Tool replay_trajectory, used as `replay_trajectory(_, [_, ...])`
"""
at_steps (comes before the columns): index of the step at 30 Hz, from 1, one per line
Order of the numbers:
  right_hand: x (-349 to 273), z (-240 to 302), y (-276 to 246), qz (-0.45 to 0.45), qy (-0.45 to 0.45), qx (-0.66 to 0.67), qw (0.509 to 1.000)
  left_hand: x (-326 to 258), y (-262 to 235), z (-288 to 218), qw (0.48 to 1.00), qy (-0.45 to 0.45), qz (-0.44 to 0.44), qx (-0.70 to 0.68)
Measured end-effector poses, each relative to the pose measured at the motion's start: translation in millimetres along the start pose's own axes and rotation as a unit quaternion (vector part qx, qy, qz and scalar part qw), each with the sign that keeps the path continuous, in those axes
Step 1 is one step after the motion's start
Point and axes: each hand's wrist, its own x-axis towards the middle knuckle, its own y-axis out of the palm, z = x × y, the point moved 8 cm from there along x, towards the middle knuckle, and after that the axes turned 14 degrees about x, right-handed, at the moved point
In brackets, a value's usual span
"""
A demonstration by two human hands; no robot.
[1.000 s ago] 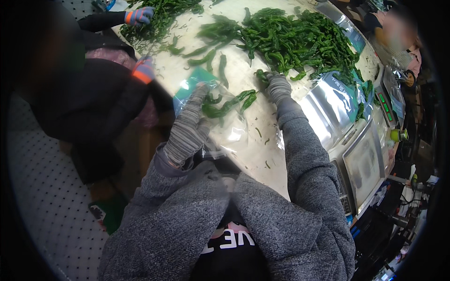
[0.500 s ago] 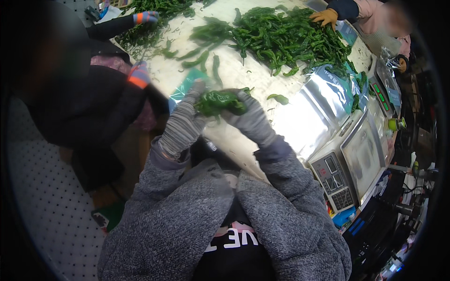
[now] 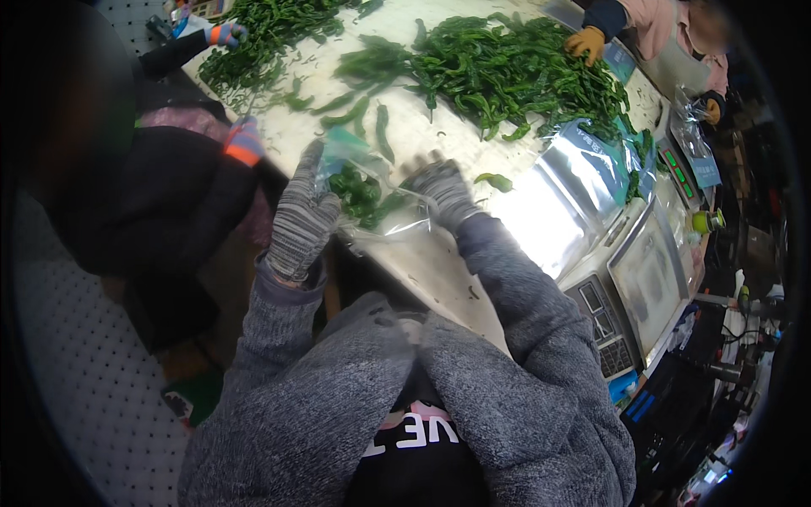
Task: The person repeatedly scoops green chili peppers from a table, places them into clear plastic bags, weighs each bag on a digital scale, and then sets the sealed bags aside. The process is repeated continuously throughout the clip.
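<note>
A clear plastic bag (image 3: 397, 221) with a teal end sits near the table's front edge, green peppers (image 3: 356, 194) bunched inside it. My left hand (image 3: 297, 221), in a grey striped knit glove, grips its left side, the thumb over the film. At the bag's other side is my right hand (image 3: 441, 193), gloved alike, palm down, with its fingers stretched out and somewhat blurred. The film reaches up to this hand; whether it touches is hard to tell. A single pepper (image 3: 494, 182) lies just right of my right hand.
A large pepper pile (image 3: 507, 76) covers the far table, with a co-worker's orange glove (image 3: 587, 44) on it. Another person's grey-orange glove (image 3: 243, 142) is at left. Flat shiny bags (image 3: 549, 198) and a scale (image 3: 604, 321) stand at right.
The bunch of peppers that was between my hands is now inside the bag. My left hand has shifted slightly left, and my right hand has opened and flattened out.
</note>
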Motion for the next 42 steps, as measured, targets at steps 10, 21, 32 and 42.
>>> replay_trajectory(10, [-8.7,-101.5,-7.7,-0.143,0.168,0.145,0.965,11.7,13.3,-0.4,0.998,0.039,0.012,0.054])
replay_trajectory(21, [-82.5,-151.4,-15.6,-0.196,0.137,0.652,0.720,7.9,50.9,-66.8,0.950,0.267,-0.012,0.164])
replay_trajectory(32, [-83.0,-0.7,-14.4,0.011,0.024,0.544,0.839,-15.7,100.6,18.6,0.958,0.065,0.169,0.224])
replay_trajectory(42, [30.7,-17.4,48.2,-0.075,-0.076,0.628,0.771,-39.9,118.0,-17.1,0.826,0.184,0.122,0.518])
